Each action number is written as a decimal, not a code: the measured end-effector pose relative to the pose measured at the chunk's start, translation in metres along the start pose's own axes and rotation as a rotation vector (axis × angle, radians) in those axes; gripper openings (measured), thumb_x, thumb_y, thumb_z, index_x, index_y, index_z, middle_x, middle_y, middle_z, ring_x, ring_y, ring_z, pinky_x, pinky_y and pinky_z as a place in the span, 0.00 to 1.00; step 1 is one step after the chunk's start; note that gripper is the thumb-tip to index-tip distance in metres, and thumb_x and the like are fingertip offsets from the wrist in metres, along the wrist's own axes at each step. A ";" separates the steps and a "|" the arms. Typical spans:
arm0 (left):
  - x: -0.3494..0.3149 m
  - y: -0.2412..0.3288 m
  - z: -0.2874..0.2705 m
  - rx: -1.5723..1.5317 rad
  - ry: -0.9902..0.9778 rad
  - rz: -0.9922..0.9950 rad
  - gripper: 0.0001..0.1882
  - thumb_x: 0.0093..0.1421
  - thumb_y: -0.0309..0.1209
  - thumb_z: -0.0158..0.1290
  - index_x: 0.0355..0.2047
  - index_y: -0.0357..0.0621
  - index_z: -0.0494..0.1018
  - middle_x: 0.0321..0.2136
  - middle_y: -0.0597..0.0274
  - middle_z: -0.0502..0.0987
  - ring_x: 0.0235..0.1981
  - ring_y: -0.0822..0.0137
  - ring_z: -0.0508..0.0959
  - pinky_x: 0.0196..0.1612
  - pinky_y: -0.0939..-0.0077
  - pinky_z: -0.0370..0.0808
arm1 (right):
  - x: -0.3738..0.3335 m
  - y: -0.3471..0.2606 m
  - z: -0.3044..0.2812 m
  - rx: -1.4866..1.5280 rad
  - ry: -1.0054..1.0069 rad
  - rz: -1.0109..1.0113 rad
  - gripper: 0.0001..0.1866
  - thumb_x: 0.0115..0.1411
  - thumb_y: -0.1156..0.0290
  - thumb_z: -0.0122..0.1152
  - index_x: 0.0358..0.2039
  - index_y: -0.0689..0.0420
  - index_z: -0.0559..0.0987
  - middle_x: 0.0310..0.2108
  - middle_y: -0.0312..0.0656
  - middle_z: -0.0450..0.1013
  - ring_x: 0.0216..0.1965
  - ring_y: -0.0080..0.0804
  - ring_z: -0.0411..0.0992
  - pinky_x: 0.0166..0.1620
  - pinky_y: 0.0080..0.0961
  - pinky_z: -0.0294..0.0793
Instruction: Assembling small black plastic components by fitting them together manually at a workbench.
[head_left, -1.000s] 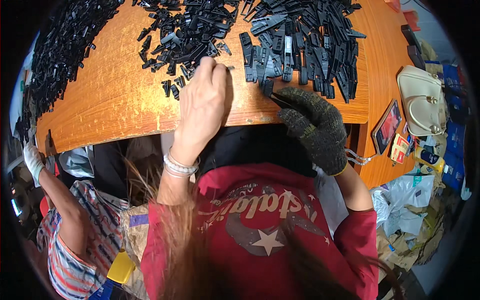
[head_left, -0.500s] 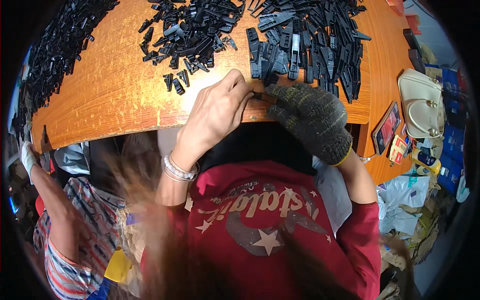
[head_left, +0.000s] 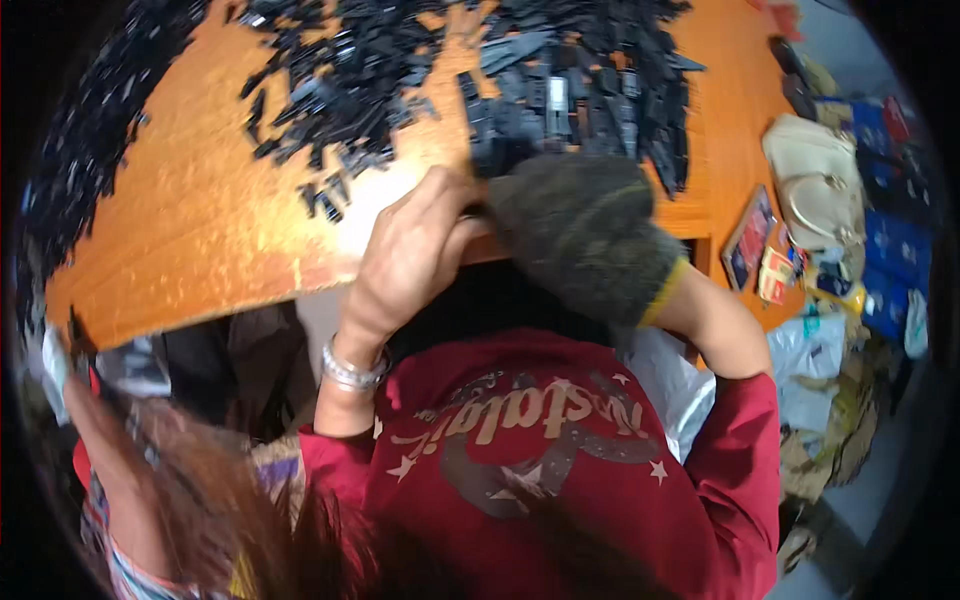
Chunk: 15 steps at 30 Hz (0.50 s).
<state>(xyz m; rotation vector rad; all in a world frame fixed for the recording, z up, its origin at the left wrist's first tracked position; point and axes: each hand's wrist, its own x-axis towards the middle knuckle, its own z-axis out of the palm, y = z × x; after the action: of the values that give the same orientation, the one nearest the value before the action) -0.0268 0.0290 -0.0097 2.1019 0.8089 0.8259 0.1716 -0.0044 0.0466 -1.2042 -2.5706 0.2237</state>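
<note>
My bare left hand (head_left: 415,245), with a pale bracelet at the wrist, is closed in a pinch over the table's front edge. Close against its fingertips is my right hand (head_left: 580,230), in a dark grey knit glove with a yellow cuff. The right hand is curled and smeared by motion. A small dark thing shows faintly between the two hands, too hidden and blurred to name. Just beyond them lie a heap of long black plastic parts (head_left: 600,90) and, to its left, a heap of smaller black plastic parts (head_left: 350,80).
Another black heap (head_left: 100,130) covers the far left of the wooden table (head_left: 220,200). A co-worker's gloved hand (head_left: 55,365) is at the left edge. On the right are a phone (head_left: 748,238), a cream handbag (head_left: 815,185), a red-and-white packet (head_left: 775,275) and plastic bags (head_left: 810,350).
The view has shifted and blurred. My right hand has turned and come closer to the left fingertips, covering the small dark piece seen between them earlier. My left hand keeps its pinch.
</note>
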 end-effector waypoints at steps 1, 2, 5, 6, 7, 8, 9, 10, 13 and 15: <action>-0.001 -0.002 0.001 -0.010 0.017 0.019 0.10 0.53 0.20 0.55 0.37 0.36 0.71 0.30 0.50 0.70 0.32 0.46 0.75 0.33 0.61 0.72 | 0.005 0.001 0.002 0.085 0.045 -0.057 0.10 0.53 0.68 0.55 0.33 0.59 0.76 0.33 0.49 0.72 0.37 0.43 0.72 0.40 0.40 0.70; 0.001 0.000 0.002 -0.020 0.051 0.058 0.08 0.52 0.17 0.53 0.34 0.34 0.70 0.29 0.50 0.70 0.30 0.47 0.75 0.31 0.62 0.72 | 0.006 0.003 0.001 0.155 0.094 -0.095 0.08 0.51 0.68 0.56 0.29 0.58 0.76 0.30 0.47 0.73 0.34 0.42 0.72 0.38 0.39 0.70; 0.000 0.010 0.004 -0.024 0.079 -0.014 0.09 0.51 0.15 0.52 0.34 0.37 0.70 0.29 0.49 0.71 0.30 0.48 0.75 0.32 0.65 0.72 | 0.009 0.005 0.031 0.262 0.283 -0.132 0.07 0.45 0.66 0.57 0.20 0.57 0.75 0.20 0.45 0.71 0.22 0.42 0.71 0.26 0.41 0.70; -0.003 0.006 0.009 -0.046 0.106 -0.012 0.10 0.51 0.15 0.52 0.34 0.36 0.70 0.30 0.49 0.71 0.30 0.48 0.75 0.32 0.65 0.72 | 0.012 0.005 0.035 0.206 0.192 -0.058 0.07 0.44 0.66 0.57 0.19 0.56 0.76 0.18 0.45 0.71 0.21 0.42 0.71 0.24 0.42 0.69; -0.003 0.006 0.011 -0.073 0.139 -0.006 0.10 0.51 0.15 0.52 0.34 0.36 0.70 0.30 0.50 0.71 0.30 0.48 0.75 0.33 0.65 0.72 | 0.016 0.002 0.027 0.143 0.096 0.015 0.07 0.43 0.65 0.58 0.18 0.55 0.76 0.17 0.44 0.71 0.19 0.42 0.71 0.22 0.42 0.68; -0.003 0.006 0.009 -0.057 0.090 -0.027 0.10 0.50 0.14 0.52 0.34 0.35 0.69 0.30 0.49 0.71 0.30 0.48 0.74 0.33 0.65 0.72 | 0.019 -0.003 0.015 -0.051 -0.046 0.032 0.07 0.42 0.65 0.60 0.18 0.55 0.78 0.18 0.46 0.73 0.22 0.44 0.74 0.23 0.42 0.70; -0.002 0.006 0.008 -0.064 0.087 -0.017 0.10 0.50 0.14 0.52 0.34 0.35 0.69 0.30 0.49 0.71 0.30 0.48 0.74 0.33 0.65 0.72 | 0.021 -0.004 0.013 -0.060 -0.046 0.039 0.07 0.42 0.65 0.60 0.18 0.55 0.78 0.18 0.46 0.73 0.22 0.44 0.74 0.23 0.42 0.70; 0.000 0.007 0.007 -0.052 0.066 -0.044 0.10 0.50 0.15 0.52 0.34 0.35 0.69 0.30 0.49 0.70 0.30 0.48 0.74 0.33 0.64 0.72 | 0.024 -0.003 0.012 -0.028 -0.085 0.084 0.08 0.42 0.64 0.60 0.19 0.55 0.79 0.19 0.46 0.74 0.22 0.45 0.75 0.24 0.43 0.71; 0.000 0.007 0.009 -0.022 0.065 -0.031 0.09 0.50 0.16 0.52 0.34 0.33 0.69 0.30 0.49 0.70 0.31 0.47 0.74 0.34 0.64 0.71 | 0.020 -0.005 0.021 -0.044 -0.064 0.136 0.09 0.42 0.64 0.61 0.21 0.56 0.80 0.20 0.46 0.75 0.24 0.45 0.76 0.26 0.44 0.73; 0.000 0.005 0.010 -0.009 0.068 -0.020 0.08 0.51 0.16 0.52 0.33 0.32 0.69 0.29 0.48 0.70 0.30 0.48 0.73 0.34 0.64 0.71 | 0.016 -0.003 0.021 -0.101 -0.002 0.051 0.09 0.41 0.64 0.61 0.20 0.56 0.79 0.19 0.46 0.74 0.23 0.45 0.76 0.25 0.43 0.74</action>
<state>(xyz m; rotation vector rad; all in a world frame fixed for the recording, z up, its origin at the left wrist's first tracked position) -0.0178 0.0218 -0.0111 2.0636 0.8595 0.8929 0.1529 0.0052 0.0307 -1.3070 -2.5825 0.1065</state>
